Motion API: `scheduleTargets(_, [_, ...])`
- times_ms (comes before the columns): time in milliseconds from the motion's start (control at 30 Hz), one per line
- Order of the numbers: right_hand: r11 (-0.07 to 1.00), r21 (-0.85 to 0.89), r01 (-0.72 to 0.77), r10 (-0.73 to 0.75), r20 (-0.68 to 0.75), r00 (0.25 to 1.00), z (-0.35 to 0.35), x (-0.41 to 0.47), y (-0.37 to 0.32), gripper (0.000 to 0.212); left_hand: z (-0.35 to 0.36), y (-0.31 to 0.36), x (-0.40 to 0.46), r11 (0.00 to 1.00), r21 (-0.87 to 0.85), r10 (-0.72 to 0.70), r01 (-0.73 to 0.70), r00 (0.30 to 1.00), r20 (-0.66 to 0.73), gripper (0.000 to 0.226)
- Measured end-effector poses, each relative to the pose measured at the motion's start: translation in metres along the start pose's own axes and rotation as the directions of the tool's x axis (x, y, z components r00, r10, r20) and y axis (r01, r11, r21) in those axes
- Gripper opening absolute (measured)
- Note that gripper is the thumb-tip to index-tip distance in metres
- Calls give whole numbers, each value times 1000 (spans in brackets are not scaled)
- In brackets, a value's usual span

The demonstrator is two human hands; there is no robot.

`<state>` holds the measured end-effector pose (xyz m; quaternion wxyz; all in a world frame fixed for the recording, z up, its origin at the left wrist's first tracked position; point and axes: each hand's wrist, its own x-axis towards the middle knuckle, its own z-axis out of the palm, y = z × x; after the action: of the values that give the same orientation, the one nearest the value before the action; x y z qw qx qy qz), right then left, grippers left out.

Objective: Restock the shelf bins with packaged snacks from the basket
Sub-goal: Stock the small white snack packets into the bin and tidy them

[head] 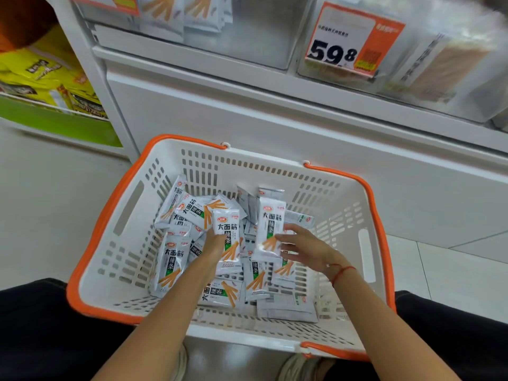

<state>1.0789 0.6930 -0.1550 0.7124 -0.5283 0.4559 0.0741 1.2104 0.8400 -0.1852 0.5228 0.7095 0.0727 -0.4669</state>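
A white basket (132,243) with orange rim and handles sits on the floor between my knees. Several white snack packets (176,259) with orange stick pictures lie inside it. My left hand (213,243) grips one upright packet (228,229) from behind, near the basket's middle. My right hand (302,246) holds a second upright packet (270,224) with thumb and fingers round its lower right edge. Above, a clear shelf bin (247,37) holds a few of the same packets (176,15).
A price tag (354,39) reading 59.8 hangs on the right-hand clear bin (453,64), which holds other pale packets. Yellow bags (41,75) fill a green-edged shelf at the left. The white cabinet front (275,116) stands right behind the basket.
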Motion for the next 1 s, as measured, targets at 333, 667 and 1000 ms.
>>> scheduleTargets(333, [933, -330, 143, -227, -232, 946, 57, 12, 16, 22, 12, 5, -11, 986, -148, -80, 82, 997, 21, 51])
scheduleTargets(667, [973, -126, 194, -214, -167, 962, 57, 21, 20, 19, -1, -1, 0, 981, -185, -37, 58, 993, 113, 38])
scheduleTargets(1000, [469, -877, 106, -413, -111, 904, -3, 76, 33, 46, -6, -9, 17, 959, -268, -62, 88, 992, 106, 26])
